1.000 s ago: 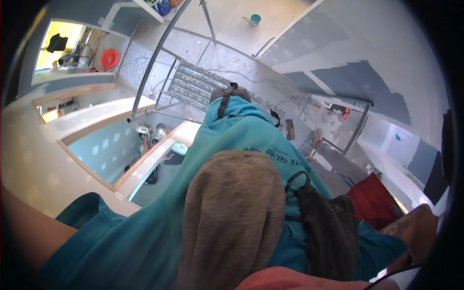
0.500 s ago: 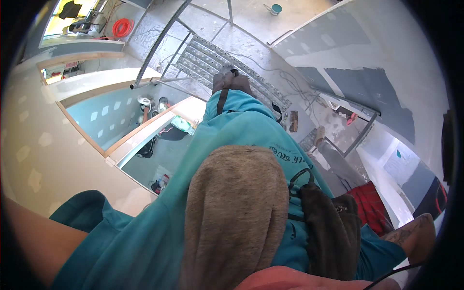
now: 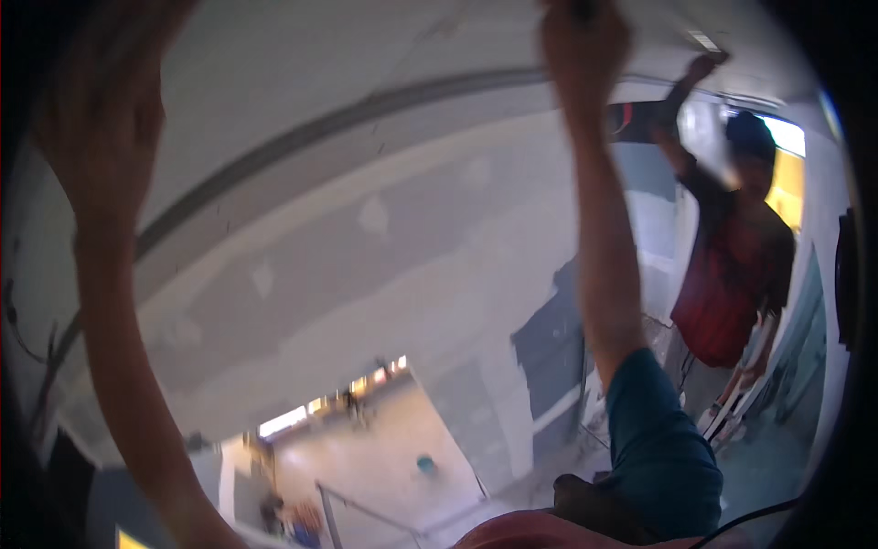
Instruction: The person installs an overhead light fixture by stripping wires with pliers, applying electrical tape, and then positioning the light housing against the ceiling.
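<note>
Both of my arms reach up toward the pale ceiling (image 3: pixel 366 37). At the upper left, my left hand (image 3: pixel 105 146) is raised near it; its fingers run into shadow and blur, so their grip does not show. My right hand (image 3: pixel 587 50), at the top right of centre, is closed like a fist. Something dark shows at its top, too blurred and cut off to name. Behind my hands stretches a grey plasterboard wall (image 3: pixel 366 274) with pale filler patches, and a dark curved line runs where it meets the ceiling.
Another person in a red top (image 3: pixel 732 274) stands at the right, one arm raised toward the ceiling with a small tool (image 3: pixel 704 41). Down below are a pale floor (image 3: pixel 366 448), a teal bucket (image 3: pixel 425 465) and a metal scaffold rail (image 3: pixel 329 512).
The view has swung up from my body and the scaffold platform to the wall and ceiling. Both my hands now show, raised; the other person has come into fuller view.
</note>
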`<action>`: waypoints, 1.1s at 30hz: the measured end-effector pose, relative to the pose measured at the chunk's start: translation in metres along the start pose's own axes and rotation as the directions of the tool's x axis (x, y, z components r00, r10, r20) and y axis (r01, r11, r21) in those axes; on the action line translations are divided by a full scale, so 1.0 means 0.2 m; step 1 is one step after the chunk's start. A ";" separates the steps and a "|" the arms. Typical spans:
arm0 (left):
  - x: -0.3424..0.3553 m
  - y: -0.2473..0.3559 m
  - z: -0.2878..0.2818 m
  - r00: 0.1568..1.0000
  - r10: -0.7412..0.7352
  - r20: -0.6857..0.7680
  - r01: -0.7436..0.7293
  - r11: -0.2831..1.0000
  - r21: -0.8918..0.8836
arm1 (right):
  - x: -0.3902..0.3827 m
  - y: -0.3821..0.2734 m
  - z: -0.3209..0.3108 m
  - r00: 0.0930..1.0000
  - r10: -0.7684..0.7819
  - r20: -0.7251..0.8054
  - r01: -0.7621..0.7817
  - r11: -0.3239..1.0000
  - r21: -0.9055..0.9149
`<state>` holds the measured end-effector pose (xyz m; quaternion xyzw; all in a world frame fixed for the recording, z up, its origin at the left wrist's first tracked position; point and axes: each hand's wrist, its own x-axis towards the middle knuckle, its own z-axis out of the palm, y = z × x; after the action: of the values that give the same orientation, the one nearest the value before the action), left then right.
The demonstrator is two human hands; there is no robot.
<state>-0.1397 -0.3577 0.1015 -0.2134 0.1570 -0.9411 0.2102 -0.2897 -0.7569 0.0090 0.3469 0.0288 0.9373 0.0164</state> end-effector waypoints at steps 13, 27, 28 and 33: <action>0.00 0.41 -0.05 0.894 -0.420 -0.154 0.334 0.856 -0.395 | 0.03 -0.20 -0.12 0.982 0.180 0.058 -0.176 0.983 -0.060; 0.03 0.39 -0.06 0.892 -0.433 -0.133 0.347 0.842 -0.412 | 0.17 -0.24 -0.26 0.820 0.459 0.341 -0.526 0.840 0.132; 0.03 0.40 -0.06 0.887 -0.441 -0.138 0.357 0.844 -0.401 | 0.18 -0.23 -0.26 0.818 0.462 0.344 -0.528 0.839 0.130; -0.02 0.44 -0.01 0.892 -0.445 -0.085 0.369 0.823 -0.432 | 0.21 -0.22 -0.29 0.615 0.555 0.560 -0.761 0.603 0.238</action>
<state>-0.1088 -0.4321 0.0636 -0.1941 0.3173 -0.9263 -0.0602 -0.3585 -0.7134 -0.0105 0.5227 0.1089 0.7362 -0.4160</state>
